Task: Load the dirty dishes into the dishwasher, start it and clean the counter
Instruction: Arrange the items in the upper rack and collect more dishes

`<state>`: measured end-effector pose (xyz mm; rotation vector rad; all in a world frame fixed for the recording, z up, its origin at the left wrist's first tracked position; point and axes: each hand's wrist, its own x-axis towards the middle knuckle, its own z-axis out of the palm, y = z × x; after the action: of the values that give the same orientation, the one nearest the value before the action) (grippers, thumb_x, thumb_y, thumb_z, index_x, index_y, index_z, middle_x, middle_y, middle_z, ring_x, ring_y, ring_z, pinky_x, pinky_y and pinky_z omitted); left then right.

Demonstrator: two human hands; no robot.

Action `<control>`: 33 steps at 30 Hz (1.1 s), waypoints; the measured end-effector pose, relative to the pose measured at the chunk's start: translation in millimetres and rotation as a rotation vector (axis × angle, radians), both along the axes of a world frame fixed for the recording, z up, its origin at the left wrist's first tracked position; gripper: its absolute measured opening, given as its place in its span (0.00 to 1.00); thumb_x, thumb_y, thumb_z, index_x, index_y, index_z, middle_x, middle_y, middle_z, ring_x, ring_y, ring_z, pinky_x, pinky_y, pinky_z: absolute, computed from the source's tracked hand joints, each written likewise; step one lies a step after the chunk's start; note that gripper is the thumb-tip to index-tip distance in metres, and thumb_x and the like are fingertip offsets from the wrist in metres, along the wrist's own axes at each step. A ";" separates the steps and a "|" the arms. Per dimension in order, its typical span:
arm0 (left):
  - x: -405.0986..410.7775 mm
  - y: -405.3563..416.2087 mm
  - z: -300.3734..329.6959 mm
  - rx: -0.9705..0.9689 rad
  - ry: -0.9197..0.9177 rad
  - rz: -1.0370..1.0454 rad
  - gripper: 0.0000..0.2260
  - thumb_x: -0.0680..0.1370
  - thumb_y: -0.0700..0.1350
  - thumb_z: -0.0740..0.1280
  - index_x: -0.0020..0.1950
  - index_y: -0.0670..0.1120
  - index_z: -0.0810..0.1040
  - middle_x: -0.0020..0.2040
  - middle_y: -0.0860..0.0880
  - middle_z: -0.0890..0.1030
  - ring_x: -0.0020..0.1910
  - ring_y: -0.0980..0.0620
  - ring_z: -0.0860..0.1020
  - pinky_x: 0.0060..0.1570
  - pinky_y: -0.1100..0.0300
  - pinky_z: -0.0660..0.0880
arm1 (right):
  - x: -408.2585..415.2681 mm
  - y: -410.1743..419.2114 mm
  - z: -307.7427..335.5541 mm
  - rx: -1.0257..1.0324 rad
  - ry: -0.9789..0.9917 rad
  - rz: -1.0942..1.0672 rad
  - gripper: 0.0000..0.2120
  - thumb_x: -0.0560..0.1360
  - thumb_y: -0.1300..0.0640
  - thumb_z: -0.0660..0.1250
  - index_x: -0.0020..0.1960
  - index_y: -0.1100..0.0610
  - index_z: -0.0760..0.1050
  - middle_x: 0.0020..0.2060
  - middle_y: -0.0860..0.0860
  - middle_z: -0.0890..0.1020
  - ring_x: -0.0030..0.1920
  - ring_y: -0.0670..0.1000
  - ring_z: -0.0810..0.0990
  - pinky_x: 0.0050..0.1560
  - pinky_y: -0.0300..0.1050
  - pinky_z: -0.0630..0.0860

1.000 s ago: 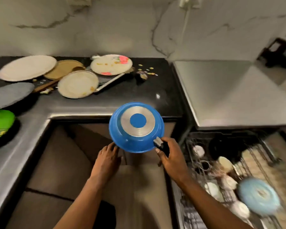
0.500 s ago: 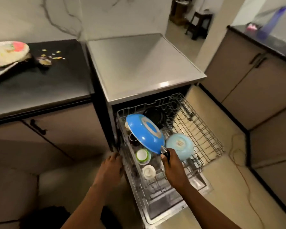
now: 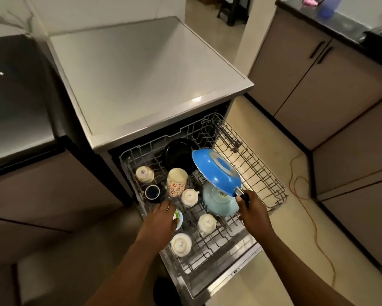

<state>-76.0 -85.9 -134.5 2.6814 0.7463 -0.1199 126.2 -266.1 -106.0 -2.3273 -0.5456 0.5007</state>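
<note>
A dark stone counter (image 3: 15, 102) adjoins the steel-topped dishwasher (image 3: 141, 80), whose wire rack (image 3: 258, 173) is pulled out. In it sit five upturned pale cups, one floral mug (image 3: 176, 182) and one light-blue bowl (image 3: 218, 204). The right hand (image 3: 255, 214) grips the handle of one blue round pan (image 3: 215, 171), tilted bottom-up, silver-ringed, over the bowl. The left hand (image 3: 160, 219) hovers, fingers relaxed.

An orange cord (image 3: 313, 219) trailed in loops over the beige floor (image 3: 280, 257) to my right. Brown cabinets with black handles (image 3: 320, 50) lined the far side. On their dark top stood a blue bottle (image 3: 328, 6) beside something pink (image 3: 310, 1). Dark stool legs (image 3: 232, 9) showed beyond.
</note>
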 end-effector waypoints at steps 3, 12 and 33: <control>1.6 12.0 -18.2 0.013 -0.015 0.034 0.20 0.77 0.47 0.65 0.69 0.45 0.70 0.68 0.45 0.70 0.65 0.44 0.69 0.63 0.51 0.69 | 27.7 15.2 -15.3 -0.034 -0.046 0.011 0.05 0.81 0.54 0.60 0.50 0.55 0.70 0.39 0.52 0.78 0.40 0.54 0.77 0.40 0.50 0.74; -8.7 41.0 -56.6 0.108 0.092 0.228 0.23 0.67 0.42 0.76 0.61 0.39 0.76 0.63 0.35 0.72 0.60 0.34 0.69 0.55 0.40 0.75 | 114.9 54.8 -75.3 -0.044 -0.096 0.083 0.06 0.80 0.55 0.62 0.55 0.57 0.71 0.45 0.51 0.77 0.40 0.48 0.73 0.35 0.37 0.64; 37.7 -0.1 -76.7 0.181 0.184 0.503 0.28 0.62 0.38 0.78 0.60 0.36 0.75 0.70 0.29 0.61 0.69 0.26 0.58 0.61 0.33 0.66 | 178.2 44.6 -164.0 -0.189 -0.024 0.209 0.15 0.82 0.52 0.58 0.68 0.51 0.68 0.61 0.52 0.77 0.53 0.50 0.75 0.48 0.45 0.69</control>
<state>-38.2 -85.9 -211.2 2.5729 1.5271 -0.1774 304.4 -221.5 -270.0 -2.4710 -0.7883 0.6470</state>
